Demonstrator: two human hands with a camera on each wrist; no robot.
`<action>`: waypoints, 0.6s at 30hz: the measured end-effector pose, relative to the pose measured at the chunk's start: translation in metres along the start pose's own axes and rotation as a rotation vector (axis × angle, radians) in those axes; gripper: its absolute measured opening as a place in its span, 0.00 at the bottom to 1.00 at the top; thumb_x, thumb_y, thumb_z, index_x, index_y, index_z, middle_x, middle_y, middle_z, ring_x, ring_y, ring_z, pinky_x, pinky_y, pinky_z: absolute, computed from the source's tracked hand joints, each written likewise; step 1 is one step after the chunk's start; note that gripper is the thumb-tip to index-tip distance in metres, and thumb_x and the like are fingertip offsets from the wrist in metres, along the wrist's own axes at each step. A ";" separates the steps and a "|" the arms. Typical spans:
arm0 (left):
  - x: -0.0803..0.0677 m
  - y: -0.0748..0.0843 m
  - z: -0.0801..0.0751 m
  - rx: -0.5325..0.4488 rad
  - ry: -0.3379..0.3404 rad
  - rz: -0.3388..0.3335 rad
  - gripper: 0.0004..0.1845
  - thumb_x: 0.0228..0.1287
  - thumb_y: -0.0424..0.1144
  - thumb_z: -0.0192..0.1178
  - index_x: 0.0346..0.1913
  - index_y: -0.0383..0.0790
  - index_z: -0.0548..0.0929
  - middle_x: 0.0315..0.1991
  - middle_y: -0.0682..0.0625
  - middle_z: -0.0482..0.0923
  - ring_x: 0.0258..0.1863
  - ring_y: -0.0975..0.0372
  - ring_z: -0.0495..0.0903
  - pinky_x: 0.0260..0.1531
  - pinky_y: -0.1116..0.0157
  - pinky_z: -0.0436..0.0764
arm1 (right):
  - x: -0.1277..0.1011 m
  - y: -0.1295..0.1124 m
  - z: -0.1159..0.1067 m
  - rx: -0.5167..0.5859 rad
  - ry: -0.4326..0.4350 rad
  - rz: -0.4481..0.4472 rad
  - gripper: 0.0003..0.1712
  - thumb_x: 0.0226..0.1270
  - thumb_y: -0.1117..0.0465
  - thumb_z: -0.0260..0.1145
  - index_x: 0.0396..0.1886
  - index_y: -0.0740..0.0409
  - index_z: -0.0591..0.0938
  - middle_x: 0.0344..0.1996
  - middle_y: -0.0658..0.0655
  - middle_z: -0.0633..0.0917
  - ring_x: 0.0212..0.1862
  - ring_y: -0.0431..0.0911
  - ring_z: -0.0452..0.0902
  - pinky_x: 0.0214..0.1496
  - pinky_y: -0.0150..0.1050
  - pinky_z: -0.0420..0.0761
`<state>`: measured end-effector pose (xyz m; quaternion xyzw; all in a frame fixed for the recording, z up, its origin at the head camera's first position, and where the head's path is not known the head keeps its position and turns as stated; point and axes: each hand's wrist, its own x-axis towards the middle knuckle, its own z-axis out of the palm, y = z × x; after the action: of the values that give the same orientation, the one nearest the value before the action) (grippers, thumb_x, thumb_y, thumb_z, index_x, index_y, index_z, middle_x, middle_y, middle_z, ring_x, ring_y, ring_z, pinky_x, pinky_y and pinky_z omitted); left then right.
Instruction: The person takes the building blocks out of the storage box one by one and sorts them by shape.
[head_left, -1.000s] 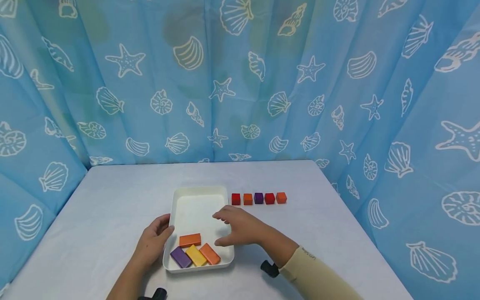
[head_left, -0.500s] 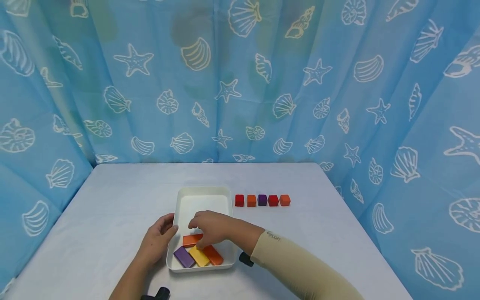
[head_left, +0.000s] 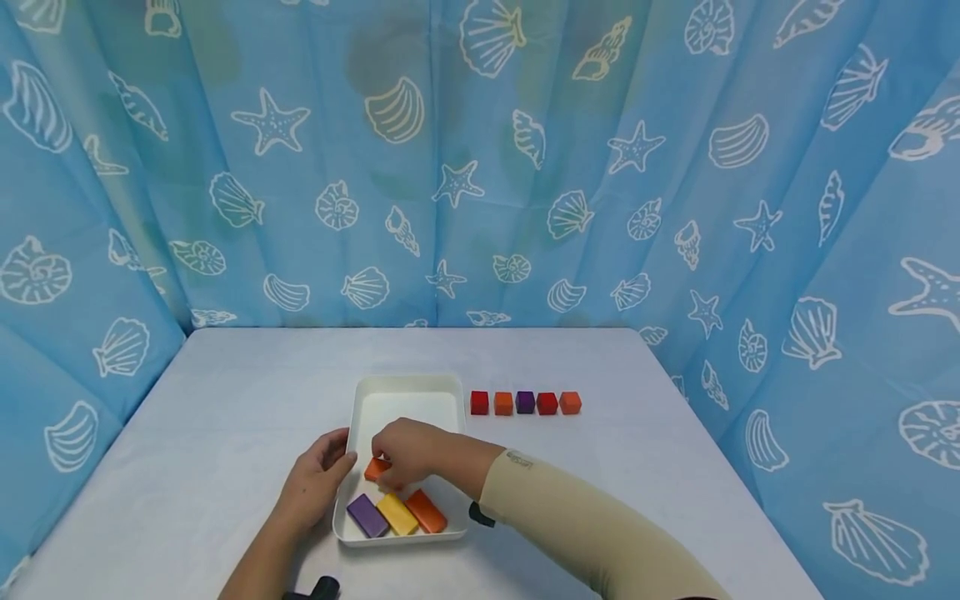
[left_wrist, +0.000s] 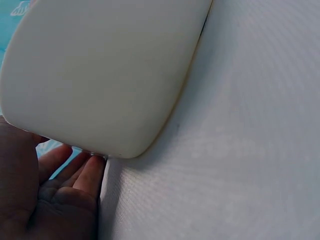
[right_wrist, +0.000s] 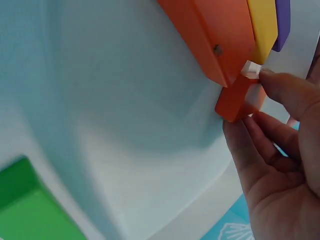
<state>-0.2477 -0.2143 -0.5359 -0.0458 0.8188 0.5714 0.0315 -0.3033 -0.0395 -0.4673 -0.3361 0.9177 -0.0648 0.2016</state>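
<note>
A white tray [head_left: 408, 381] stands on the table. On its left side my left hand [head_left: 311, 482] grips it, thumb at the rim and fingers along the outer wall; the left wrist view shows those fingertips against the tray's side [left_wrist: 100, 75]. Inside the tray, my right hand [head_left: 408, 450] pinches an orange rectangular block [head_left: 375, 469] between thumb and fingers, partly covering it; the right wrist view shows this block [right_wrist: 232, 102] too. In the near end lie a purple block [head_left: 367, 515], a yellow block [head_left: 397, 513] and a second orange block [head_left: 427, 511].
Right of the tray's far end, several small cubes form a row: red [head_left: 479, 402], orange [head_left: 503, 403], purple [head_left: 525, 402], another red and another orange. A green block [right_wrist: 37, 210] shows only in the right wrist view. A blue shell-print curtain [head_left: 480, 225] hangs behind the table.
My right hand has moved left from the tray's right side, over the blocks, and taken hold of the upper orange block. My left hand has stayed at the tray's side.
</note>
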 end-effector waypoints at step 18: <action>0.000 -0.001 0.000 -0.028 0.019 0.013 0.28 0.81 0.39 0.59 0.77 0.35 0.69 0.74 0.35 0.72 0.75 0.41 0.70 0.71 0.44 0.71 | 0.012 0.021 -0.013 -0.033 -0.126 -0.147 0.46 0.50 0.60 0.89 0.70 0.36 0.82 0.60 0.41 0.79 0.55 0.35 0.76 0.57 0.34 0.86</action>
<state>-0.2479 -0.2152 -0.5369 -0.0466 0.8112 0.5826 0.0194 -0.3289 -0.0314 -0.4644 -0.4092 0.8771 -0.0433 0.2479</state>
